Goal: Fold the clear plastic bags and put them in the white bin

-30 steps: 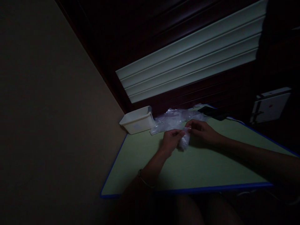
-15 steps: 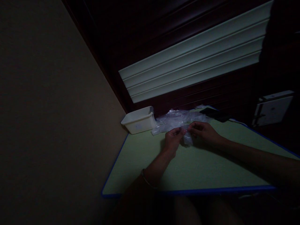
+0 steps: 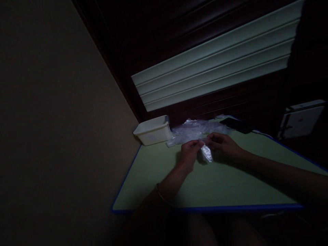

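Note:
Both hands pinch a small clear plastic bag (image 3: 206,153) above the middle of the table. My left hand (image 3: 189,154) grips its upper edge from the left, with thumb and fingers pressed together. My right hand (image 3: 222,145) is closed on the same edge from the other side, its fingertips close to the left ones. The bag hangs down between them, crumpled and shiny. Just behind lies a loose heap of clear plastic bags (image 3: 193,130). The dim light hides whether anything is inside the held bag.
A white plastic bin (image 3: 152,131) stands at the table's back left corner, against the wall. A dark flat object (image 3: 237,125) with a pale cable lies at the back right. Blue edging surrounds the pale green table (image 3: 205,188). A white boxy object (image 3: 302,121) is beyond its right side.
The held bag's hanging end has swung slightly right and now catches more light. Both hands keep the same pinch. The whole view has shifted a little.

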A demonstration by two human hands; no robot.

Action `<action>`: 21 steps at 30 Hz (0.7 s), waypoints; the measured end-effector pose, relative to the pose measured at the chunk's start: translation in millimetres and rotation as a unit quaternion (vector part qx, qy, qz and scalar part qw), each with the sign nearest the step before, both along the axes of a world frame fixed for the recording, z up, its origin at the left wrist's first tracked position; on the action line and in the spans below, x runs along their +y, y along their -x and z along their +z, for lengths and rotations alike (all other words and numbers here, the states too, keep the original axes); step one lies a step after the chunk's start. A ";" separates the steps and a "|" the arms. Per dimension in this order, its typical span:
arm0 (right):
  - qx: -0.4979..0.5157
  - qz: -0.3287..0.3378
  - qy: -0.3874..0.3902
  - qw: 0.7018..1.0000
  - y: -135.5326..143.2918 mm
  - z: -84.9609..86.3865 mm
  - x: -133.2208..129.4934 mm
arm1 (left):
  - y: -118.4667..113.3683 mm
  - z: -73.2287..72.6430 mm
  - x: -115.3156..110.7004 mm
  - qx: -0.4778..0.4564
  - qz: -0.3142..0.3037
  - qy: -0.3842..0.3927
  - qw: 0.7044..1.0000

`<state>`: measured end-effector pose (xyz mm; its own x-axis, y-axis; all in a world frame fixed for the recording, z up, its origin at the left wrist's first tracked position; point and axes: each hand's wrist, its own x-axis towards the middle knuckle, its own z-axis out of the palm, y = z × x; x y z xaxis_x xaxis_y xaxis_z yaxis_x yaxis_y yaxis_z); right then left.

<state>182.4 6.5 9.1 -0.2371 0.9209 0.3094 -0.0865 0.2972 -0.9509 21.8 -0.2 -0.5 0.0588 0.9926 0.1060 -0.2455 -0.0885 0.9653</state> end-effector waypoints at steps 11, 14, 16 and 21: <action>0.016 -0.004 0.023 1.000 0.8 -2.7 1.1 | 2.3 -3.5 4.9 0.005 0.002 -0.003 1.000; 0.026 -0.003 0.022 0.999 1.3 -2.3 1.3 | 2.7 -5.3 6.6 -0.007 0.002 0.000 1.000; 0.035 -0.003 0.018 0.999 1.4 -2.2 1.6 | 2.7 -5.2 6.3 -0.018 -0.002 -0.001 1.000; 0.079 0.037 0.042 0.995 1.9 -5.7 2.9 | 3.0 -1.0 2.6 -0.030 -0.010 -0.006 0.999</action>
